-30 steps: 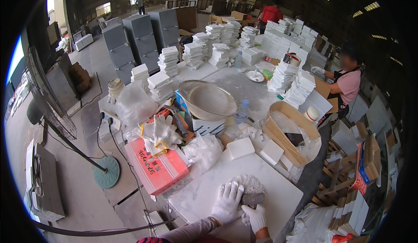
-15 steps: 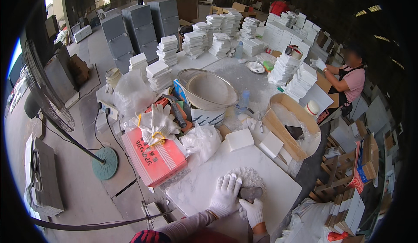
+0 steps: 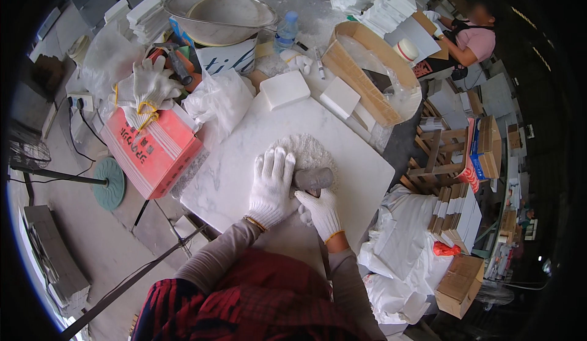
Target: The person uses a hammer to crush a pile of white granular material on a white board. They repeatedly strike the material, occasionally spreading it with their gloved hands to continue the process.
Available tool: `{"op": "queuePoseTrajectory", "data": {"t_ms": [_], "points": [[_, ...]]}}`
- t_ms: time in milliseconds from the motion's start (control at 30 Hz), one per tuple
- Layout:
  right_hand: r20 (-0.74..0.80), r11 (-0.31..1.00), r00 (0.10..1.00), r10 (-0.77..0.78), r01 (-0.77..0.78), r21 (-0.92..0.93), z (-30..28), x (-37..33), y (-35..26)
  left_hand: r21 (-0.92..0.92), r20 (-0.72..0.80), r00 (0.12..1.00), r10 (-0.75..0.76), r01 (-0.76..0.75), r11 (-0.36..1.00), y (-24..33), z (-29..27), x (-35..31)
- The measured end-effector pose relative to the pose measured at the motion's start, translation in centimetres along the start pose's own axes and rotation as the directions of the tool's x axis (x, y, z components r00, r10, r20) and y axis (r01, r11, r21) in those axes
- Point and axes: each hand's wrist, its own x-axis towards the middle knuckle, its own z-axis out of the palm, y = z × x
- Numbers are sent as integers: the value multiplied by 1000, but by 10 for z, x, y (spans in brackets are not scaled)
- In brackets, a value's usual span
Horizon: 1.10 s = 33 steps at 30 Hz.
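Observation:
A pale marble slab (image 3: 226,176) lies in front of me, with a heap of white crushed grit (image 3: 306,148) on it. My left hand (image 3: 271,182), in a white knit glove, rests flat at the left side of the heap with its fingers stretched out. Beside it, my gloved right hand (image 3: 322,214) is closed round a mallet with a dusty grey-brown head (image 3: 313,179). The head lies over the near edge of the grit, close to the left fingers. The mallet's handle is mostly hidden by the right hand.
White blocks (image 3: 285,89) sit at the slab's far edge, near a cardboard tray (image 3: 342,66). A red box (image 3: 150,151) carrying spare gloves (image 3: 150,87) stands left, with a plastic bag (image 3: 220,99) alongside. Behind are a sieve (image 3: 229,14) and a bottle (image 3: 286,32). A co-worker (image 3: 474,41) stands far right.
The view has tipped down, so the slab and both hands appear higher and further left, and more of my clothing shows. The left hand stays flat, and the right keeps hold of the mallet.

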Motion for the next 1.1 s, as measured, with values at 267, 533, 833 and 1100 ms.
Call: {"op": "queuePoseTrajectory", "data": {"t_ms": [267,533,833,1100], "points": [[-91,994,991,-100,104,36,2,-9,8,28,38,999,9,-10,1000,2,-13,5],[-7,987,1000,-27,28,156,6,-7,-5,3,-4,1000,4,-4,1000,-1,-6,0],[-147,845,891,-429,339,-414,12,3,24,31,25,1000,-1,1,1000,2,3,2],[-84,940,976,-200,167,-297,2,-4,17,88,43,999,-9,5,996,4,7,5]]}}
